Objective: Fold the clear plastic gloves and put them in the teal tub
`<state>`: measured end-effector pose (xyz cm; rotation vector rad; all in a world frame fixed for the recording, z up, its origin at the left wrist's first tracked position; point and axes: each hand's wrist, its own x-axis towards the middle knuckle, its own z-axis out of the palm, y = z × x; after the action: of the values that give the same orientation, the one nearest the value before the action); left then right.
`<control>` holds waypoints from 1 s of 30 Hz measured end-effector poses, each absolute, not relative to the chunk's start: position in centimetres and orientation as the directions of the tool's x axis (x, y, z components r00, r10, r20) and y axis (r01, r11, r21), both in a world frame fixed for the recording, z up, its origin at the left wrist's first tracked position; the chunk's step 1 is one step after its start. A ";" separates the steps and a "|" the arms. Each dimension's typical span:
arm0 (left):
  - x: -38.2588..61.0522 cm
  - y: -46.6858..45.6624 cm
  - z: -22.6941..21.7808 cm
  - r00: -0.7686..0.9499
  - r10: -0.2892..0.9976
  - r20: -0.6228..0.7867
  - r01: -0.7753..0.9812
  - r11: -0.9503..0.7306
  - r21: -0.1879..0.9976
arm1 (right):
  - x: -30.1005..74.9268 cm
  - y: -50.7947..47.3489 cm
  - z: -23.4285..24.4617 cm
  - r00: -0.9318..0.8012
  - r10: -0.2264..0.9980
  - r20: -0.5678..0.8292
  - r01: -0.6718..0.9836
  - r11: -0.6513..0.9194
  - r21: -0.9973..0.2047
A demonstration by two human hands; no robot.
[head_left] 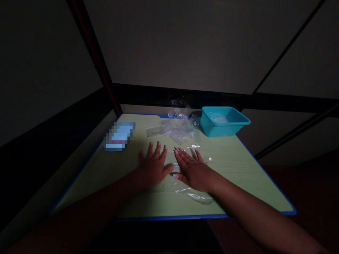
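A clear plastic bag (200,197) lies spread on the table, its near part wrinkled and shiny. My left hand (153,168) rests palm down at the bag's left side, fingers spread. Flat on the bag is my right hand (194,173), its fingers stretched out and its thumb pointing toward the left thumb. Neither hand grips anything. Parts of the bag are hidden beneath both hands. Just beyond the fingertips, several more clear plastic bags (177,130) lie in a loose, overlapping heap.
A turquoise plastic basin (221,129) stands at the back right, with something clear and whitish inside. At the left lies a blurred-out, light blue flat object (120,135). The light green table (251,187) has a blue edge, and a wall panel (174,46) rises behind it.
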<state>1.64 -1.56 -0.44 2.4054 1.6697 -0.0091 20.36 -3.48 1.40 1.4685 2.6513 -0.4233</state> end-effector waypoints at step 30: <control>-0.2 0.8 -0.1 0.551 0.822 -0.147 0.831 -0.522 0.192 | 22.0 -4.5 4.4 -0.662 0.696 -0.278 0.750 0.617 -0.239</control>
<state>-0.20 0.83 -0.12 2.5481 1.3833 -0.0555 21.98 -4.47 4.37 1.2078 2.6806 -0.5061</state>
